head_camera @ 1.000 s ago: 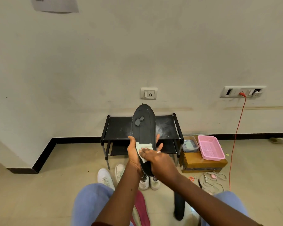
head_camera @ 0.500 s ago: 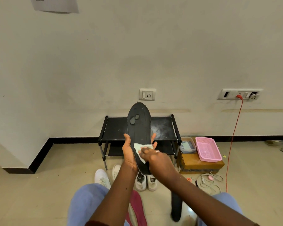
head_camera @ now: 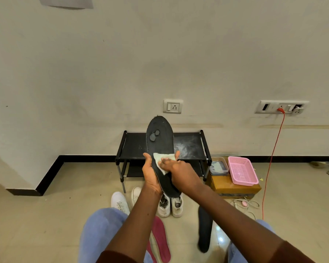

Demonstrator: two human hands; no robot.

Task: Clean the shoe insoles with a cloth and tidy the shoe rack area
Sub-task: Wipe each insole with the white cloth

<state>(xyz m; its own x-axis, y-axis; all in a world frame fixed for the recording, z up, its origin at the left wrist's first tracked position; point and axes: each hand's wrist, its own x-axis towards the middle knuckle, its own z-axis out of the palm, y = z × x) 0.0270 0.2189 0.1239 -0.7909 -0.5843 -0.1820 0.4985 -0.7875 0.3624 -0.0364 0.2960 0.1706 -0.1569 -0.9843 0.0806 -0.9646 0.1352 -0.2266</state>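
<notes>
A long black insole (head_camera: 160,141) stands upright in front of me, toe end up, with two grey round patches near its top. My left hand (head_camera: 150,173) grips it from behind at mid-length, thumb on the left edge and fingertips showing on the right edge. My right hand (head_camera: 179,171) presses a small pale cloth (head_camera: 162,162) against the insole's face. The black two-shelf shoe rack (head_camera: 190,145) stands behind against the wall, its top shelf dusty. Another black insole (head_camera: 204,230) and a maroon insole (head_camera: 160,240) lie on the floor between my knees.
Two pairs of white shoes (head_camera: 170,205) sit on the floor before the rack. A pink basket (head_camera: 242,170) and a lidded clear box (head_camera: 218,166) rest on a brown carton (head_camera: 234,188) at the right. An orange cable (head_camera: 272,160) hangs from the wall socket.
My right hand has slid the cloth a little higher along the insole. The insole stays upright in my left hand; the view has shifted slightly.
</notes>
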